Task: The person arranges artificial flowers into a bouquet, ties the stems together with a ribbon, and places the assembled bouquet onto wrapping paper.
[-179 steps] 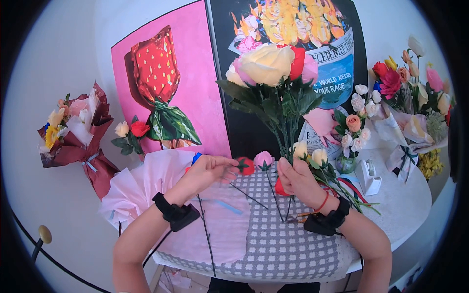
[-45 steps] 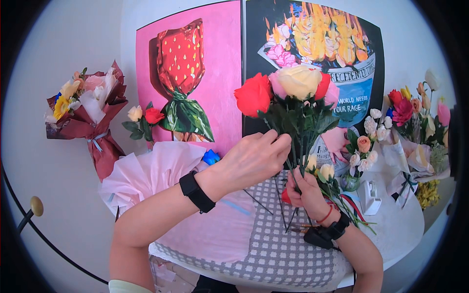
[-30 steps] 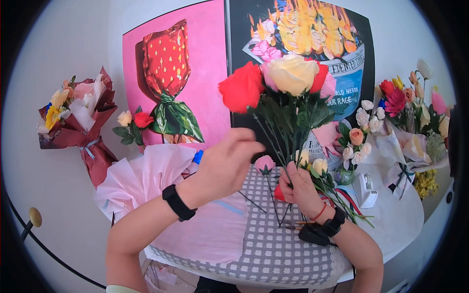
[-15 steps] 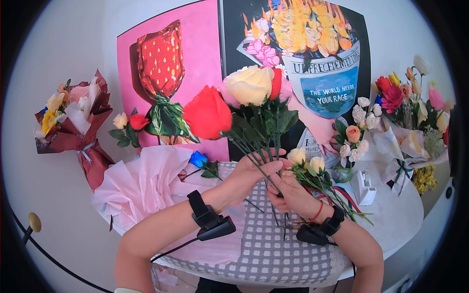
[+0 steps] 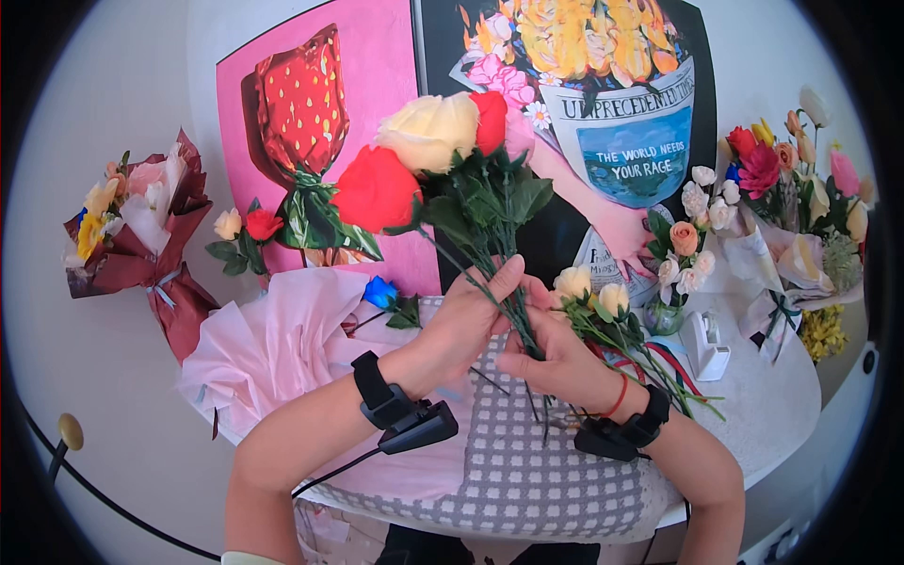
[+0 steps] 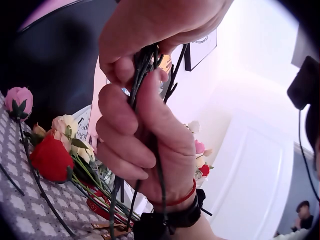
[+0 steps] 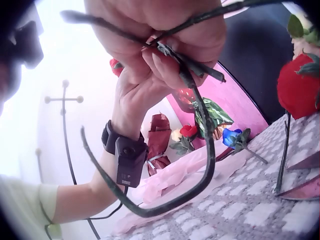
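Two-handed grip on bunch of roses [image 5: 471,193], blooms [image 5: 428,134] above and left of it.
Stems [image 5: 514,311] pinched in left hand [image 5: 466,327], held in curled right hand [image 5: 557,365] just below. Left of grip: blue rose [image 5: 381,294], then pink wrapping paper [image 5: 282,348]. Right of grip: cream roses [image 5: 614,299], then tape dispenser [image 5: 706,348].

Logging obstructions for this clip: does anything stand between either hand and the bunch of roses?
Nothing visible does: the left hand and the right hand both grip the bunch's dark stems directly. The blue rose lies off to the left, not between them.
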A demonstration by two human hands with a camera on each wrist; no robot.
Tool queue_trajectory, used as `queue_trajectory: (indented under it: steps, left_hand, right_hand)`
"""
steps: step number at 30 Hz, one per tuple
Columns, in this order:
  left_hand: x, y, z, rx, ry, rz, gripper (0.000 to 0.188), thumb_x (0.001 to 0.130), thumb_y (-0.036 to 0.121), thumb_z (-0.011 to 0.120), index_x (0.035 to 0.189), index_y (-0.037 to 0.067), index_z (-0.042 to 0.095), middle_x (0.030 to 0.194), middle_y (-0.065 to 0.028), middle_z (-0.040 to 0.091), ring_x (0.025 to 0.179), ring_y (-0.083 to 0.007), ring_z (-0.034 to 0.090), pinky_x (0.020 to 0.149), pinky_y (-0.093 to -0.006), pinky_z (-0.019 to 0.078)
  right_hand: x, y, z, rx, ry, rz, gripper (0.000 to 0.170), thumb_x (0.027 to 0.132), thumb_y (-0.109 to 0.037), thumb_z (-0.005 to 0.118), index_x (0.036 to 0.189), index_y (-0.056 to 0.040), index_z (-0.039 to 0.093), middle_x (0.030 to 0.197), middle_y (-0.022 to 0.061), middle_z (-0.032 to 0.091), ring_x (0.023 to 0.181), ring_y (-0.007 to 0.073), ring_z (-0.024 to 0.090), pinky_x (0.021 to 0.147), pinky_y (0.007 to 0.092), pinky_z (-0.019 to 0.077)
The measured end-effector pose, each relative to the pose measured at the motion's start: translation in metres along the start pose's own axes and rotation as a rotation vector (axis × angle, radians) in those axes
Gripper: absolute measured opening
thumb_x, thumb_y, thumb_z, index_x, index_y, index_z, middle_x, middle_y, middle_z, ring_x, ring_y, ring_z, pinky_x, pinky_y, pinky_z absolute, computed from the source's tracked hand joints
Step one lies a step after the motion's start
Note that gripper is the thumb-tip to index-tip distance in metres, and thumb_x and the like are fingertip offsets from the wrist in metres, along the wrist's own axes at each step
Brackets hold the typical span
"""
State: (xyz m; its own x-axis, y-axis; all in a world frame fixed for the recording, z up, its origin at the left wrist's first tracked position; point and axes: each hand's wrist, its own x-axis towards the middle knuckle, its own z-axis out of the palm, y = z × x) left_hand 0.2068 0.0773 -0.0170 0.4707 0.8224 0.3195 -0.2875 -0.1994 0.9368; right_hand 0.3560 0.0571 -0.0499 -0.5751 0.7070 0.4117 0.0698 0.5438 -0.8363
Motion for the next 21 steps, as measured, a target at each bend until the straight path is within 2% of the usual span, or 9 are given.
queue_trajectory:
  steps: [4, 6, 9, 11, 13, 14, 18, 19, 21]
  left_hand:
    - [-0.006, 0.005, -0.005, -0.04, 0.028, 0.033, 0.038, 0.09, 0.038, 0.044, 0.088, 0.002, 0.055, 0.083, -0.0067, 0.058, 0.08, -0.0153, 0.057, 0.073, -0.0286, 0.0457]
    - [-0.009, 0.008, -0.01, 0.06, 0.118, 0.101, 0.038, 0.09, 0.038, 0.043, 0.082, 0.002, 0.052, 0.078, -0.006, 0.056, 0.073, -0.015, 0.056, 0.067, -0.0287, 0.0454]
    - [-0.016, 0.023, -0.018, -0.072, 0.149, 0.101, 0.034, 0.091, 0.036, 0.043, 0.08, 0.004, 0.049, 0.075, -0.0048, 0.053, 0.072, -0.0156, 0.056, 0.068, -0.0295, 0.0458]
    - [-0.015, 0.027, -0.03, -0.102, 0.188, 0.1, 0.031, 0.091, 0.033, 0.043, 0.078, 0.005, 0.045, 0.07, -0.0034, 0.049, 0.067, -0.0151, 0.053, 0.067, -0.0299, 0.0458]
    - [-0.013, 0.031, -0.047, -0.138, 0.248, 0.18, 0.029, 0.091, 0.032, 0.044, 0.076, 0.008, 0.042, 0.067, -0.0016, 0.044, 0.059, -0.013, 0.046, 0.06, -0.0289, 0.0434]
    - [-0.014, 0.035, -0.054, -0.14, 0.244, 0.18, 0.029, 0.091, 0.032, 0.044, 0.076, 0.008, 0.042, 0.067, -0.0016, 0.044, 0.059, -0.013, 0.046, 0.06, -0.0289, 0.0434]
    - [-0.019, 0.046, -0.071, -0.159, 0.325, 0.246, 0.028, 0.092, 0.032, 0.043, 0.075, 0.01, 0.038, 0.065, 0.0006, 0.038, 0.052, -0.0097, 0.035, 0.051, -0.0257, 0.0346]
    - [-0.02, 0.047, -0.071, -0.163, 0.347, 0.266, 0.028, 0.092, 0.033, 0.043, 0.075, 0.01, 0.038, 0.066, 0.001, 0.037, 0.051, -0.0088, 0.033, 0.049, -0.0247, 0.0317]
    - [-0.021, 0.047, -0.071, -0.168, 0.327, 0.27, 0.028, 0.092, 0.034, 0.043, 0.075, 0.011, 0.038, 0.066, 0.0015, 0.037, 0.051, -0.0077, 0.032, 0.048, -0.0233, 0.0303]
  right_hand:
    - [0.0, -0.005, 0.009, 0.142, 0.052, 0.156, 0.022, 0.09, -0.014, 0.046, 0.108, -0.0016, 0.043, 0.071, 0.0038, 0.051, 0.062, 0.0093, 0.049, 0.057, 0.022, 0.0396]
    - [0.001, 0.001, 0.012, -0.196, 0.106, -0.141, 0.025, 0.09, -0.012, 0.044, 0.111, 0.0006, 0.042, 0.072, 0.0075, 0.052, 0.059, 0.0126, 0.049, 0.057, 0.0253, 0.0408]
    - [-0.004, -0.016, 0.013, -0.305, 0.114, -0.116, 0.025, 0.089, -0.011, 0.042, 0.112, 0.001, 0.043, 0.072, 0.0106, 0.051, 0.057, 0.0156, 0.05, 0.058, 0.0286, 0.042]
    - [-0.002, -0.008, 0.013, -0.214, 0.106, -0.075, 0.025, 0.092, -0.016, 0.04, 0.111, -0.001, 0.045, 0.07, 0.007, 0.052, 0.058, 0.0126, 0.049, 0.058, 0.0259, 0.042]
    - [0.001, -0.009, 0.012, 0.091, 0.237, 0.045, 0.027, 0.094, -0.022, 0.036, 0.109, -0.0033, 0.047, 0.066, 0.0028, 0.051, 0.055, 0.0091, 0.048, 0.052, 0.0215, 0.0405]
    - [0.003, -0.01, 0.008, 0.088, 0.241, 0.046, 0.027, 0.094, -0.022, 0.036, 0.109, -0.0033, 0.047, 0.066, 0.0028, 0.051, 0.055, 0.0091, 0.048, 0.052, 0.0215, 0.0405]
    - [0.007, -0.004, -0.016, 0.318, 0.274, 0.25, 0.027, 0.094, -0.028, 0.035, 0.106, -0.0047, 0.044, 0.057, 0.0014, 0.044, 0.038, 0.0069, 0.035, 0.033, 0.0215, 0.0284]
    - [0.01, 0.002, -0.016, 0.317, 0.281, 0.252, 0.027, 0.094, -0.028, 0.035, 0.106, -0.0047, 0.044, 0.057, 0.0014, 0.044, 0.038, 0.0069, 0.035, 0.033, 0.0215, 0.0284]
    - [0.012, 0.012, -0.014, 0.22, 0.264, 0.457, 0.028, 0.093, -0.027, 0.039, 0.11, -0.0041, 0.04, 0.057, 0.002, 0.045, 0.038, 0.0072, 0.035, 0.033, 0.0224, 0.0286]
